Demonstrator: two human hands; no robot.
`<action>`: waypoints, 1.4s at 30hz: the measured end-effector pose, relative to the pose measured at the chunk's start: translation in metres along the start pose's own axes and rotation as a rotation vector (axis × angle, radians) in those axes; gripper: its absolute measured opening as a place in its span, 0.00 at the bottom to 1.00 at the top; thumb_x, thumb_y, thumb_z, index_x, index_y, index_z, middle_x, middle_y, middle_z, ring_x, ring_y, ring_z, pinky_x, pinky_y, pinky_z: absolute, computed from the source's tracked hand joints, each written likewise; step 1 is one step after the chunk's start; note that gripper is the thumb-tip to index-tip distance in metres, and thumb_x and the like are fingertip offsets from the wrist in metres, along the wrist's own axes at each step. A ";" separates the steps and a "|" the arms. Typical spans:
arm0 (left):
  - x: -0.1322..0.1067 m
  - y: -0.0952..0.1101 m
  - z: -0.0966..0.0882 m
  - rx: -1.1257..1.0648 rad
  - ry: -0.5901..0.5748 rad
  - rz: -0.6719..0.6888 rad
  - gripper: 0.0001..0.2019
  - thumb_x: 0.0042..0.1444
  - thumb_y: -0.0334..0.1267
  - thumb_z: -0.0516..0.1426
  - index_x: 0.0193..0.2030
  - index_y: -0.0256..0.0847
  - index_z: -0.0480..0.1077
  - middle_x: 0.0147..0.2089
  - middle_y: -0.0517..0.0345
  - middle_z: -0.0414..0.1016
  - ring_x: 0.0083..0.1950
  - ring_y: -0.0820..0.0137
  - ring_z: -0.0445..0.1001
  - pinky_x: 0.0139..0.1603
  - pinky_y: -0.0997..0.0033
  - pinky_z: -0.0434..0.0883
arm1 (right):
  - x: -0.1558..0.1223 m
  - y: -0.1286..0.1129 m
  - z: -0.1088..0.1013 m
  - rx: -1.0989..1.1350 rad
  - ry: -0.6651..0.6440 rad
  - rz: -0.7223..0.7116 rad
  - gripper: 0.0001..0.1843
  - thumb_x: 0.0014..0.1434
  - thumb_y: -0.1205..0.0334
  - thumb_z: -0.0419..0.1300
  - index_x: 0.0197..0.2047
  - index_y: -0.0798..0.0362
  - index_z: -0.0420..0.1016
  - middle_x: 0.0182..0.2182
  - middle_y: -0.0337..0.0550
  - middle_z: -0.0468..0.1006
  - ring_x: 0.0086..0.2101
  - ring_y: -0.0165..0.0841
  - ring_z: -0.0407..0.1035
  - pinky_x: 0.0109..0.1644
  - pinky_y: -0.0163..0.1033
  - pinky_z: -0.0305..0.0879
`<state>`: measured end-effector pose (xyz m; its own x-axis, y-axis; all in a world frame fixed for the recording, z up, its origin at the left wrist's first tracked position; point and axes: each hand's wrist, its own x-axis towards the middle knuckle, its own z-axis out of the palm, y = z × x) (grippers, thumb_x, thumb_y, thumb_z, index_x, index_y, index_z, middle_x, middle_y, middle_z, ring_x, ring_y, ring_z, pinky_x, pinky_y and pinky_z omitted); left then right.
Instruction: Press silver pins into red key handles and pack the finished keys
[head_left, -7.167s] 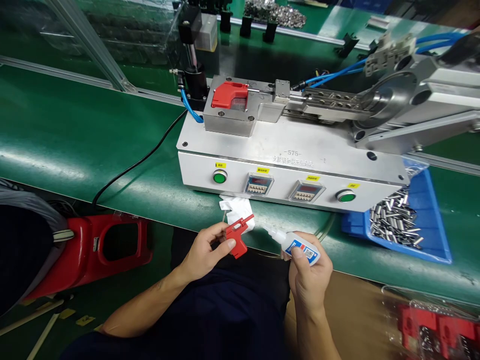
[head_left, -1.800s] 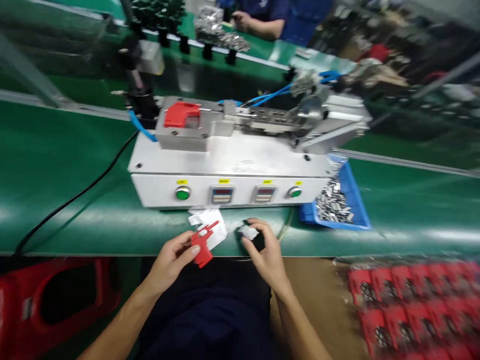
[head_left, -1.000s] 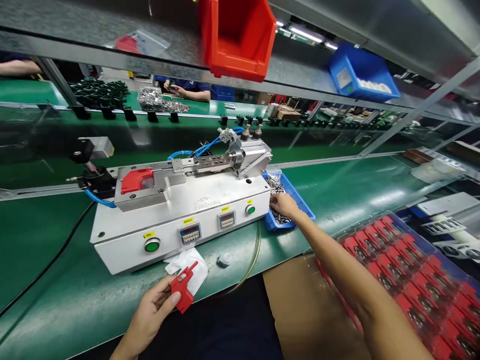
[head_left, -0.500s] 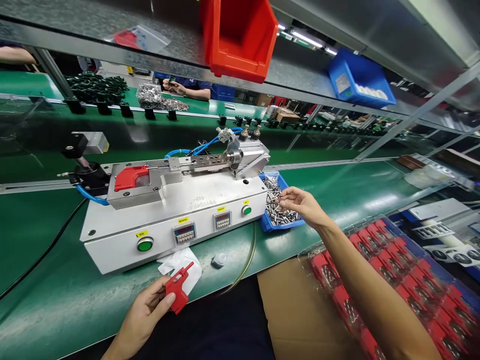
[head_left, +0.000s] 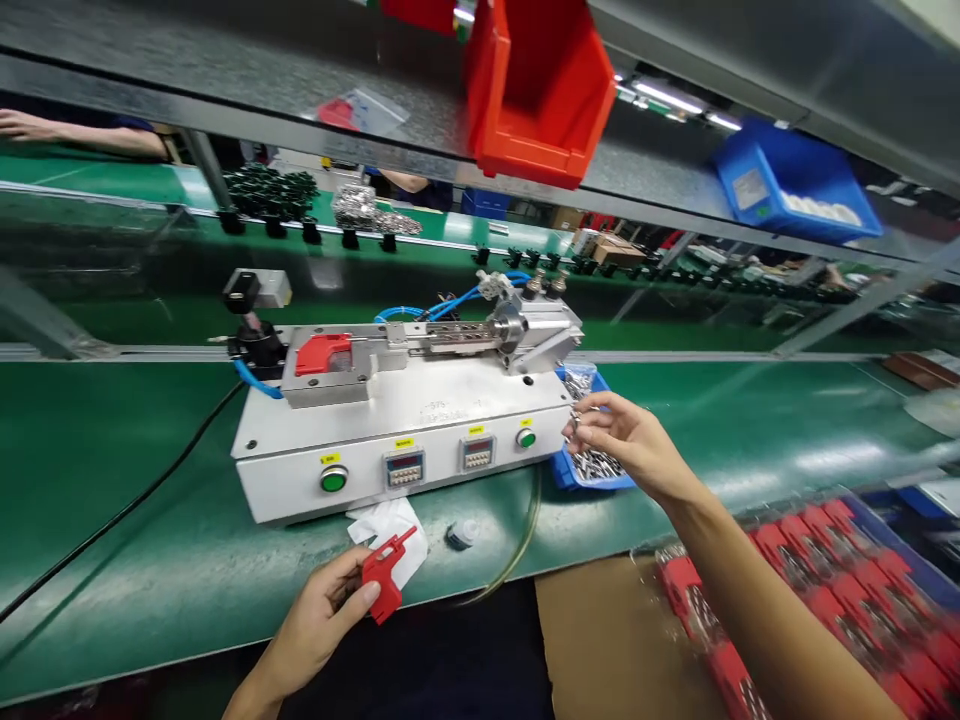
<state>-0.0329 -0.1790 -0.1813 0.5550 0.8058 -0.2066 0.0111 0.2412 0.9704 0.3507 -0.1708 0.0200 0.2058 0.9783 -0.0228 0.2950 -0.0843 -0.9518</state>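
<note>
My left hand (head_left: 322, 615) grips a red pistol-shaped plastic part (head_left: 382, 585) between thumb and fingers, its thin end pointing up and right. My right hand (head_left: 619, 435) hovers over a blue bin (head_left: 574, 478) of small metal cylinders (head_left: 596, 463). Thumb and fingers are pinched on a small shiny metal piece (head_left: 576, 422), mostly hidden by the fingertips. Between the hands stands a white bench machine (head_left: 442, 400) with green buttons and two counters. A similar red part (head_left: 322, 353) lies in its left-hand fixture.
A white cloth (head_left: 412, 560) and a small capped pot (head_left: 461, 535) lie before the machine, beside a clear hose (head_left: 525, 540). Trays of red parts (head_left: 817, 560) are at lower right. Overhead, a shelf carries a red bin (head_left: 540, 130) and a blue bin (head_left: 799, 190). Co-workers' arms show behind.
The view has shifted left, so the bench appears further right. My right hand has lifted slightly from the metal cylinders toward the machine's right end. My left hand keeps its red part.
</note>
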 end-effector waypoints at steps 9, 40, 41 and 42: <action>0.017 0.018 0.001 0.045 -0.036 0.144 0.20 0.64 0.55 0.61 0.43 0.36 0.77 0.37 0.54 0.76 0.37 0.67 0.71 0.41 0.71 0.70 | 0.053 -0.046 0.054 -0.339 -0.115 -0.310 0.25 0.57 0.32 0.67 0.30 0.47 0.78 0.21 0.42 0.76 0.24 0.36 0.73 0.28 0.41 0.71; 0.011 0.035 0.002 0.185 -0.011 0.194 0.07 0.61 0.38 0.58 0.40 0.40 0.77 0.33 0.59 0.75 0.35 0.67 0.72 0.39 0.74 0.70 | 0.157 -0.073 0.198 -0.915 -0.191 -0.872 0.13 0.67 0.62 0.56 0.48 0.47 0.82 0.49 0.49 0.80 0.49 0.47 0.72 0.53 0.54 0.71; 0.011 0.034 0.002 0.185 -0.010 0.193 0.07 0.61 0.38 0.58 0.40 0.40 0.77 0.33 0.58 0.75 0.35 0.67 0.71 0.39 0.73 0.70 | 0.157 -0.075 0.204 -0.902 -0.223 -0.877 0.13 0.67 0.62 0.57 0.49 0.47 0.82 0.51 0.49 0.80 0.49 0.47 0.71 0.54 0.54 0.71; 0.011 0.032 0.002 0.186 -0.011 0.191 0.07 0.61 0.38 0.58 0.39 0.40 0.77 0.33 0.58 0.76 0.35 0.67 0.71 0.39 0.73 0.70 | 0.158 -0.077 0.209 -0.895 -0.258 -0.880 0.13 0.66 0.63 0.57 0.48 0.47 0.82 0.51 0.49 0.79 0.50 0.47 0.71 0.55 0.54 0.70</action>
<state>-0.0250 -0.1630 -0.1522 0.5704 0.8212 -0.0176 0.0581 -0.0190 0.9981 0.1650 0.0294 0.0254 -0.5339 0.7688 0.3521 0.7813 0.6077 -0.1424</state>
